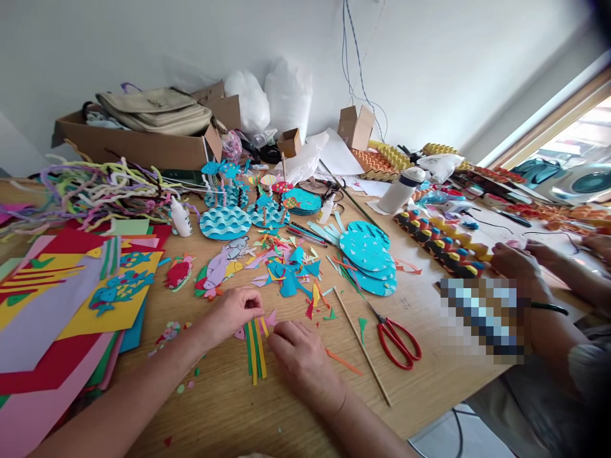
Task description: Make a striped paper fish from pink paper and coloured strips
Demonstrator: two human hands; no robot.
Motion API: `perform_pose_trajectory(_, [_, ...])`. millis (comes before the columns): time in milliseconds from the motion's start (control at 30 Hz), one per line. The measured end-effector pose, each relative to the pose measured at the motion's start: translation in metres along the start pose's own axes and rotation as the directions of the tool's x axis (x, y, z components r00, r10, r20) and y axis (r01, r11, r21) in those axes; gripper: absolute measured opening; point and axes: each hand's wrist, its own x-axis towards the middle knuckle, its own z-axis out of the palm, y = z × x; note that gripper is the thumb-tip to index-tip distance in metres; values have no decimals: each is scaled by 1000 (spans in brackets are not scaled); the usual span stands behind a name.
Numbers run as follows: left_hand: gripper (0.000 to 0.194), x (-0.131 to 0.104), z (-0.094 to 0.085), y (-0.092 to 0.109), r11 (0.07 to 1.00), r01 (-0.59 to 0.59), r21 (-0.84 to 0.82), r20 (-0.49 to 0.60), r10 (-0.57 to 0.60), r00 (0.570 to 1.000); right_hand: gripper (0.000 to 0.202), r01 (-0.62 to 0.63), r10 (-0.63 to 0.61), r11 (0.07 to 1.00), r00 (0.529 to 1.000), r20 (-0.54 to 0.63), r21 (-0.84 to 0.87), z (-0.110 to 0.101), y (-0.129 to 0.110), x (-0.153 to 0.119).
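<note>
My left hand (241, 305) is pinched closed just above the paper strips; whatever is between its fingertips is hidden. Close by, my right hand (298, 353) has its fingers curled and pressed together at the end of a short yellow paper strip (264, 326). Several green and yellow paper strips (256, 356) lie side by side beneath the hands. Parts of a pink paper fish (239, 333) show around the strips, its middle covered. To the right lie a thin wooden stick (360, 343) and red-handled scissors (398, 343).
Coloured paper sheets (52, 318) are stacked at left. Paper scraps (289, 270) and blue paper discs (367, 254) lie ahead. A glue bottle (181, 216) stands beside tangled pipe cleaners (109, 184). Another person's hand (518, 267) is at the right, near folded paper chains (439, 245).
</note>
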Motion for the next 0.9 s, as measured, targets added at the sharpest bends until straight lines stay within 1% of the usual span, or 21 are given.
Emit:
perform_pose_trajectory(100, [12, 1, 0, 0, 998, -40, 54, -20, 41, 999, 14, -35, 37, 999, 997, 70, -20, 2, -3, 0])
perform_pose_trajectory(200, [14, 1, 0, 2, 992, -66, 103, -33, 70, 997, 12, -62, 62, 998, 993, 103, -4, 4, -3, -1])
perform_pose_trajectory(267, [15, 1, 0, 4, 989, -75, 130, -39, 80, 996, 14, -113, 107, 992, 990, 95, 55, 5, -1, -1])
perform_pose_trajectory(367, [17, 1, 1, 4, 984, -84, 154, -32, 90, 995, 15, -212, 201, 955, 977, 73, 207, 6, 2, -2])
perform_pose_trajectory(467, [16, 1, 0, 2, 981, -98, 168, -12, 102, 995, 16, -247, 237, 924, 969, 70, 292, 4, 2, -1])
perform_pose_trajectory(533, [14, 2, -2, -1, 978, -113, 173, 7, 113, 994, 16, -234, 218, 935, 972, 87, 267, 3, 0, -1])
perform_pose_trajectory(700, [12, 5, -4, -7, 970, -155, 187, 54, 147, 988, 13, -158, 148, 984, 982, 117, 83, 3, -6, 1])
perform_pose_trajectory(800, [12, 5, -4, -9, 966, -162, 203, 55, 154, 987, 11, -124, 123, 992, 984, 127, -2, 3, -8, 3])
perform_pose_trajectory(900, [12, 4, -3, -9, 962, -163, 218, 47, 157, 987, 10, -108, 112, 993, 986, 126, -38, 3, -8, 4])
